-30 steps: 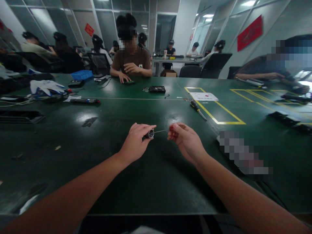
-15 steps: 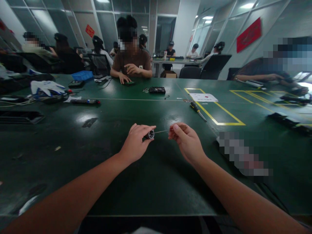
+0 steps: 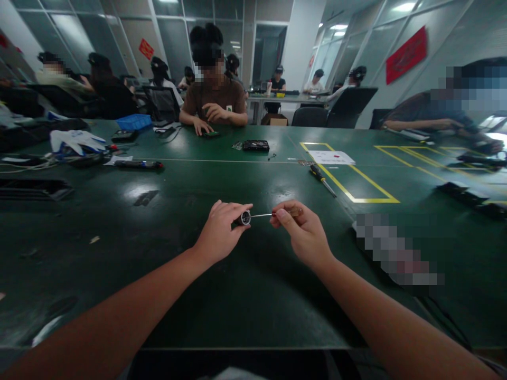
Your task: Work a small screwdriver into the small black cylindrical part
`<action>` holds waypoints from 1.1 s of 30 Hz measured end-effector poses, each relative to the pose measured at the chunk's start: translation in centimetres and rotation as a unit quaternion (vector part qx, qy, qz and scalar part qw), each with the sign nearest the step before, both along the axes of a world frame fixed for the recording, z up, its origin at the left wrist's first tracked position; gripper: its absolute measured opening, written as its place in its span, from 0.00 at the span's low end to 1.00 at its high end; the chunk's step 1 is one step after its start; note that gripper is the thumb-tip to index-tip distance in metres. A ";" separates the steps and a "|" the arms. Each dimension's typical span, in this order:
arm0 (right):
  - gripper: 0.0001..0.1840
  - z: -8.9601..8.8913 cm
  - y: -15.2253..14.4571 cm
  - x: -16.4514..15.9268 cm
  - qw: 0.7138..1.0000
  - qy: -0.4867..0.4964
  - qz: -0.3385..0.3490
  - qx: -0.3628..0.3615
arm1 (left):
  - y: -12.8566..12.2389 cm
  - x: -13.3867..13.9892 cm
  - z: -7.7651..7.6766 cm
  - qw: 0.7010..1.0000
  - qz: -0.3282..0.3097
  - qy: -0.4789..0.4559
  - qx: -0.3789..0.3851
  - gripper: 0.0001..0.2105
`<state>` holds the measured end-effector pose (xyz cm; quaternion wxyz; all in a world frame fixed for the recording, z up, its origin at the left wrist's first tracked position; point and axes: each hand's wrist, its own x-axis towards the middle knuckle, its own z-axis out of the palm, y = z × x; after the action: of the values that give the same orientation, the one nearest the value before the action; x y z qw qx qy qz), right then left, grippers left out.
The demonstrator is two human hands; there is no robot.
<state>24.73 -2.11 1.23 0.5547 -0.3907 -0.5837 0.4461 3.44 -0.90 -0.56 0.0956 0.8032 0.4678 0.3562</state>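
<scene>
Green work table [image 3: 245,311]: bare directly beneath the hands, both of which are held above it. Co-worker in a brown shirt [image 3: 216,100]: seated across the table, apart from the work.

Left hand [image 3: 216,232]: pinching a small cylindrical housing between thumb and fingers, position unchanged over the last second. Right hand [image 3: 304,231]: thumb and fingertips pressed together on a slim screwdriver [image 3: 296,212]. Change noted here: half a second ago the handle was mostly hidden by the fingers; its amber body now shows across the curled fingers, and the thumb lies further forward. Judged to be a twist or re-grip of the tool, with the work at the housing continuing rather than finished.

Black-and-yellow screwdriver [image 3: 317,172]: lying on the table beyond the right hand, not in use.

Cylindrical housing [image 3: 246,217]: open round end turned toward the right hand, no part visibly freed from it.

Screwdriver shaft [image 3: 261,215]: brighter than before, bridging both hands and reaching the housing's open end; seating of the tip too small to confirm
</scene>
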 end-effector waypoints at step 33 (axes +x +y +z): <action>0.11 -0.3 -0.2 0.2 0.998 -0.039 -0.009 0.051 | 0.0 0.0 0.1 1.000 0.007 0.008 -0.004 0.22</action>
<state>24.90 -2.29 0.94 0.5549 -0.3840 -0.6233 0.3951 3.44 -0.88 -0.50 0.0921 0.8025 0.4754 0.3486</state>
